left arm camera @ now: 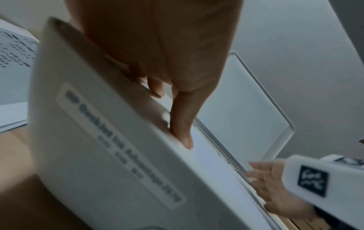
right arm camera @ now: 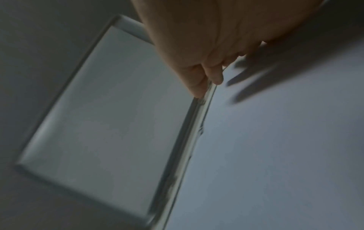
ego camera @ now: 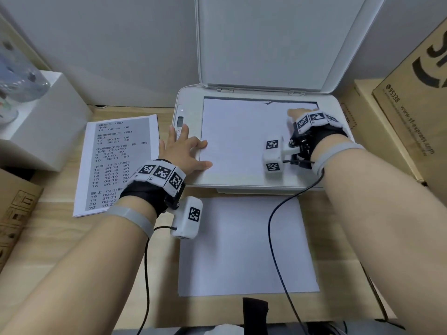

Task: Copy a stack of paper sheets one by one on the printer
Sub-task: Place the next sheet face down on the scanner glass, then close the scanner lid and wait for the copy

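- Flat on the scanner glass of the white printer (ego camera: 188,97) lies a single sheet (ego camera: 237,141), blank side up, filling almost the whole bed; a thin dark strip of glass shows along its far edge.
- Over that sheet's left edge rests the left hand (ego camera: 183,151), fingers spread and fairly straight: the thumb and a finger lie on the paper, the other fingers reach across the printer's left rim toward the control strip (ego camera: 180,122) with its small display. It grips nothing.
- At the far right corner of the sheet sits the right hand (ego camera: 296,114), mostly hidden behind its wrist gear in the head view. The right wrist view shows the fingertips (right arm camera: 216,79) bent down at the paper's edge beside the lid hinge; whether they pinch the sheet or only touch it, I cannot tell.
- Behind the bed the scanner lid (ego camera: 266,39) stands raised, nearly upright.
- Left of the printer, on the wooden table (ego camera: 48,238), is the printed stack (ego camera: 116,165), text side up, untouched by either hand.
- Just in front of the printer lies a blank white pile (ego camera: 244,247).
- Cardboard boxes (ego camera: 406,112) stand to the right, and a white box (ego camera: 41,122) to the far left.
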Tool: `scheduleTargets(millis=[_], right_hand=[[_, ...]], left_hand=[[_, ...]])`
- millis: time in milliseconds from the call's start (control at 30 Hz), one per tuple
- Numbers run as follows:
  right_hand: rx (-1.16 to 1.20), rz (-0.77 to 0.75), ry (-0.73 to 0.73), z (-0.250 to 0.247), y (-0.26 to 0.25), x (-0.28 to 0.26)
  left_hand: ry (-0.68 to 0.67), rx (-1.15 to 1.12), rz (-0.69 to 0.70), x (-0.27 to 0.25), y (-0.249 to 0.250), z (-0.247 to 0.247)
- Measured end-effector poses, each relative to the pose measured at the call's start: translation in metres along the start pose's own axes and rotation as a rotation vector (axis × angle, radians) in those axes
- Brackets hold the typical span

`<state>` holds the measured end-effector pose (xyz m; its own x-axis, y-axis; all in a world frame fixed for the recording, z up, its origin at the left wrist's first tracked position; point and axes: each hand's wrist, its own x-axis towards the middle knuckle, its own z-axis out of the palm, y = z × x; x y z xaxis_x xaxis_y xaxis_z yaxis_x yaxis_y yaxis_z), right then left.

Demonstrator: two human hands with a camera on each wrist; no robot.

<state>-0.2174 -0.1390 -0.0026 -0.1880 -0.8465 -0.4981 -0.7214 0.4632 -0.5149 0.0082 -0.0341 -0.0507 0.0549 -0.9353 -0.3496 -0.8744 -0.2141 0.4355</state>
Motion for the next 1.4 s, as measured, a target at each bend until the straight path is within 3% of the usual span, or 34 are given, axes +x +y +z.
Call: scheduleTargets(millis=[33, 100, 200, 333, 600, 733, 900, 1167, 1267, 1400], right_hand=[[0.002, 0.036, -0.023, 0.005, -0.003, -0.014], [-0.026, -0.109, -0.041, 0.018, -0.021, -0.027], [-0.158, -0.294, -0.289, 0.062, -0.045, -0.058], [-0.264, -0.336, -0.402, 0.092, -0.028, -0.066], [-0.069, -0.085, -0.042, 0.006, 0.055, -0.032], [-0.018, -0.013, 0.028, -0.024, 0.075, -0.021], [0.126, -0.015, 0.026, -0.045, 0.059, -0.019], [0.415, -0.140, 0.172, -0.098, 0.016, 0.008], [0.534, -0.170, 0.280, -0.119, -0.006, 0.025], [0.674, -0.240, 0.409, -0.143, -0.034, 0.042]], left_hand=[[-0.002, 0.009, 0.000, 0.000, 0.000, 0.000], [-0.001, 0.021, -0.005, -0.001, 0.000, 0.000], [0.016, -0.005, -0.014, -0.003, 0.002, 0.002], [0.019, -0.014, -0.021, -0.003, 0.002, 0.003], [0.030, 0.019, -0.023, -0.001, 0.003, 0.002], [0.026, 0.143, -0.044, 0.001, 0.011, -0.001], [0.075, 0.239, -0.078, 0.011, 0.043, -0.019], [0.297, -0.647, -0.030, 0.058, 0.105, -0.085], [0.448, -0.755, 0.002, 0.079, 0.127, -0.118], [0.581, -0.801, -0.062, 0.100, 0.144, -0.151]])
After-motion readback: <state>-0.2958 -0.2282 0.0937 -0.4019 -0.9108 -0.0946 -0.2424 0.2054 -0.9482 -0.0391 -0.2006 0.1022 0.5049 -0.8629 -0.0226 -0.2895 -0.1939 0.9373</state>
